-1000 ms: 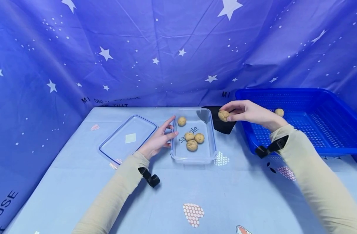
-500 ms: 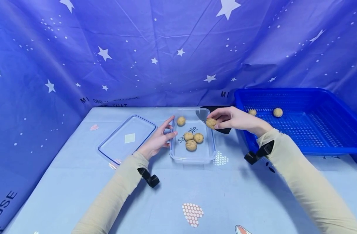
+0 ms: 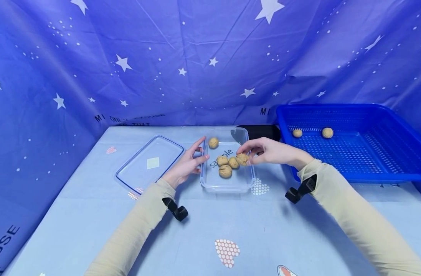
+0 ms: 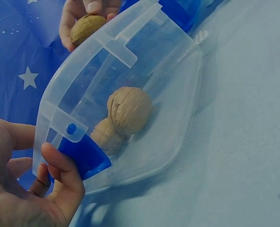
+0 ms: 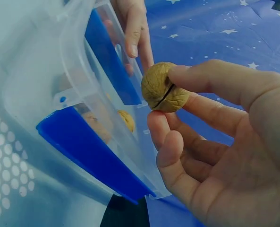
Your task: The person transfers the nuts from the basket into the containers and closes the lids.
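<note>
My right hand pinches a walnut between thumb and fingers, over the right part of a clear plastic box. Several brown walnuts lie inside: one near the back left corner, the others, such as this walnut, clustered mid-box. The held walnut looks close to the cluster from above; whether they touch I cannot tell. My left hand rests against the box's left wall, index finger and thumb extended along it. In the left wrist view, its thumb lies by a blue latch.
A clear lid with blue edging lies left of the box. At the right stands a blue perforated basket holding two walnuts, one walnut near its left wall and another walnut beside it. A starry blue curtain hangs behind.
My right hand has carried the walnut left and downward, from beside the basket to over the box. A second walnut in the basket has come into view. The left hand stays put.
</note>
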A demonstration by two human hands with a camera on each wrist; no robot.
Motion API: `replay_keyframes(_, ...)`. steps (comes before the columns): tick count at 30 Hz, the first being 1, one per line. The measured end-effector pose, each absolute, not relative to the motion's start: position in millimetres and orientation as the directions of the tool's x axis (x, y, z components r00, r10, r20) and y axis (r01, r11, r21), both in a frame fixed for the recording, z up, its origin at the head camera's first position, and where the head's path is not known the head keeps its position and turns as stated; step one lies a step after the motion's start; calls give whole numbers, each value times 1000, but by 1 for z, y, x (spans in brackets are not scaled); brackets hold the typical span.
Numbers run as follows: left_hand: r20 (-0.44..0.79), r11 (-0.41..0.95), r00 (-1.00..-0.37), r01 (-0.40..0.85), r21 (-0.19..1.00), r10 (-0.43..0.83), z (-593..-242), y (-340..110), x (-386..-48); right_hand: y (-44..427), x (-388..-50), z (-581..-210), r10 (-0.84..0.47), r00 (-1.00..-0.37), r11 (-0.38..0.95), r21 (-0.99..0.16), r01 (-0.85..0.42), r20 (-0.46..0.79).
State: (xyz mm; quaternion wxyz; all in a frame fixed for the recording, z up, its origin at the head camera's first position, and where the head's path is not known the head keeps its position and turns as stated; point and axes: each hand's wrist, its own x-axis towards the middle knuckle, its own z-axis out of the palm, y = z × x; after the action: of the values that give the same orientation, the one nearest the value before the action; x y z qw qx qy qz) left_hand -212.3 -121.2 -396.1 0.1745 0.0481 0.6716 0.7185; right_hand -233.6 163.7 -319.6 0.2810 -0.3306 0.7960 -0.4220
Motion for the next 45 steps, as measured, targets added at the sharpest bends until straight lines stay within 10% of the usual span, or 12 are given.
replay_keyframes(45,-171,-53,-932,-197,979,319,-397,-121,-212,214,-238,-277,-638,-759,519,-800,-300,-129)
